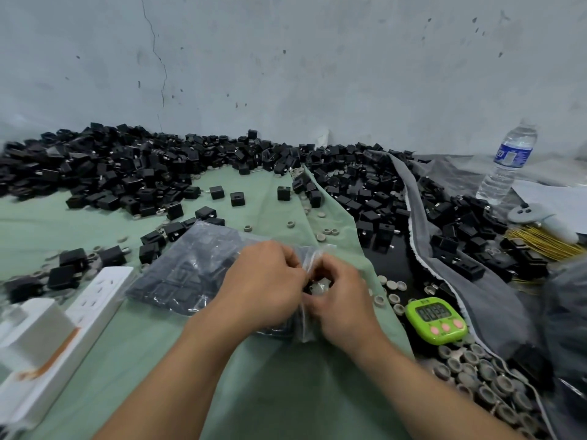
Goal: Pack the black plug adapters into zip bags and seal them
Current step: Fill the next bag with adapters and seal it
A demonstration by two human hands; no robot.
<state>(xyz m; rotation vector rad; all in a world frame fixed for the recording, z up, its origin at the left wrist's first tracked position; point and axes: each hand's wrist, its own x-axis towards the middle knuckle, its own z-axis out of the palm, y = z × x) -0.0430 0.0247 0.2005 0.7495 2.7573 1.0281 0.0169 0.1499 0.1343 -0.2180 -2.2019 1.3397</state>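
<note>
Both hands are in the middle of the green cloth (270, 392), and the zip bag (304, 328) is right between them. Your left hand (266, 281) has its fingers curled in, pinching the plastic from the nine o'clock side. Your right hand (341, 300) does the same from three o'clock, fingertips bunched on the bag's upper part. Neither hand is nearer; they meet on it, knuckles almost touching.

The bag's long axis runs twelve to six, one end poking above your fingers and the other hanging below your palms. Something dark sits inside at the pinch, likely an adapter, though it is too blurred to be sure. I'd judge the seal strip is what you're working, so the next stroke has to run across the bag, nine to three, with the two edges lined up.

Watch your left wrist. A filled plastic pack (190, 268) lies just under it, stretching to ten o'clock. The power strip (95, 300) is at nine, the green timer (436, 319) near your right wrist at three, and loose grey caps (476, 376) at four. The big heap of plug adapters (127, 166) waits at twelve along the wall, well apart, with the water bottle (508, 163) at two.
</note>
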